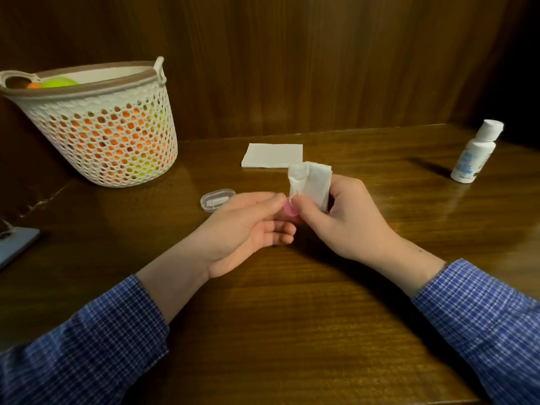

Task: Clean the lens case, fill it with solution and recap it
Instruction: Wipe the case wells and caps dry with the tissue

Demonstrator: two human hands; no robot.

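A small pink lens case piece (290, 211) sits pinched between the fingertips of both hands, mostly hidden by them. My left hand (248, 229) holds it from the left. My right hand (342, 220) grips a crumpled white tissue (311, 182) whose lower edge presses against the pink piece. A clear oval case with a white insert (217, 199) lies on the table just left of my left fingers. The white solution bottle (476, 152), cap on, stands far right.
A folded white tissue (272, 155) lies flat behind my hands. A white perforated basket (111, 124) with orange and green items stands at the back left. A grey-blue flat object (14, 247) sits at the left edge. A wooden wall backs the table (292, 317).
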